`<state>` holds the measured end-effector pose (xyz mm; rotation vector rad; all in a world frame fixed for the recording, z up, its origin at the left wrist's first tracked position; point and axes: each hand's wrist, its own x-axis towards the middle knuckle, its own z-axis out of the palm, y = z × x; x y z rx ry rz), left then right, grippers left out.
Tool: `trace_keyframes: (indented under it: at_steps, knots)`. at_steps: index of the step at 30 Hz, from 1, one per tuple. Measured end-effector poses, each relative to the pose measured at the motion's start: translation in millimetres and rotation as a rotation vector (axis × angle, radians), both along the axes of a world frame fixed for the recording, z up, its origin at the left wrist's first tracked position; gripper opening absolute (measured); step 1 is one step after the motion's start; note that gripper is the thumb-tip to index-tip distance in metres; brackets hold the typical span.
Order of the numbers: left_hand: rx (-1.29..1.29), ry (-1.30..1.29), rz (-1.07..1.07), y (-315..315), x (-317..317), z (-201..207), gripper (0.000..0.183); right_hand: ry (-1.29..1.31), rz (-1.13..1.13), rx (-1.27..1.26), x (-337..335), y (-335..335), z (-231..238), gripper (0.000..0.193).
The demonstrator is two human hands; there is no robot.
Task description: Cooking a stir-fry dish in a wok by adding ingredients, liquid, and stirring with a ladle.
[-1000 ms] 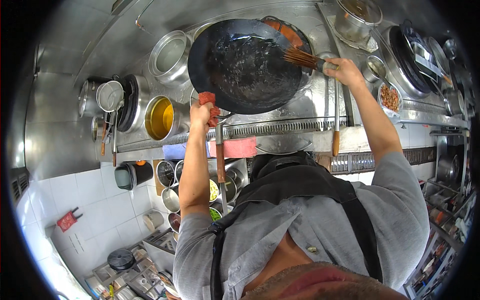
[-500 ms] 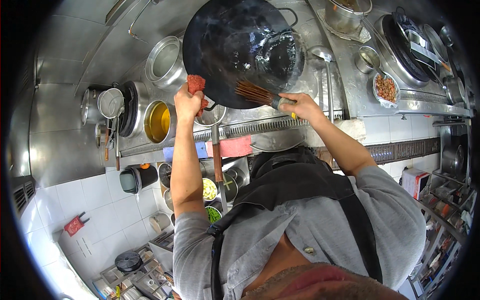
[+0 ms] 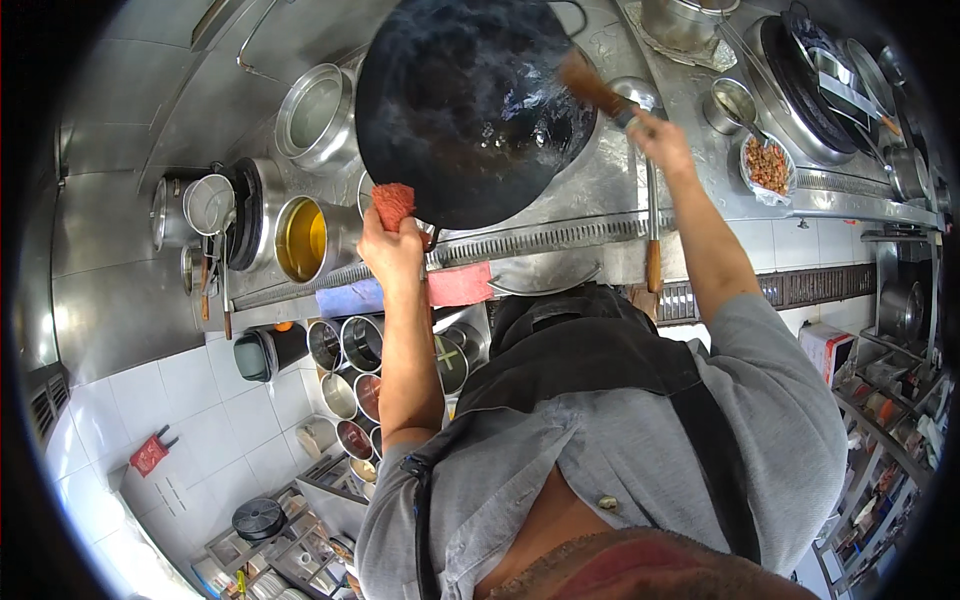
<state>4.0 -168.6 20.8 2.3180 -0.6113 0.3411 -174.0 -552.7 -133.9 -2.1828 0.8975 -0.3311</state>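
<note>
A large black wok (image 3: pixel 420 120) fills the top middle of the view, with wet glints and wisps of steam inside. At its near left rim, my left hand (image 3: pixel 393 245) is closed on a folded red cloth (image 3: pixel 394 203), which lies by the wok's near handle. My right hand (image 3: pixel 662 145) grips a bamboo wok brush (image 3: pixel 592 84) by its bound end. The brush's bristles are blurred and reach over the wok's right side. Just beneath the brush and my right wrist lies a long ladle (image 3: pixel 652 205) with a wooden handle.
Left of the wok stand a metal pot (image 3: pixel 318 115), a pot of yellow oil (image 3: pixel 302 240) and a strainer (image 3: pixel 209 205). To the right are a small pot (image 3: pixel 730 105) and a bowl of chopped food (image 3: pixel 767 165). Pink cloth (image 3: pixel 460 284) hangs at the counter edge above several round containers.
My right hand has swept the brush up and right, from the wok's near rim to its right side. My left hand has moved slightly down, and the wok sits a little lower and further left.
</note>
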Motion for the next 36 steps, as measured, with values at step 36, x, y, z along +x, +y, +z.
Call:
trace_keyframes:
  at_steps: [36]
  knots:
    - [0.151,0.432,0.011,120,-24,-249,0.052,-0.274,0.030,0.304,94,121,97,0.018]
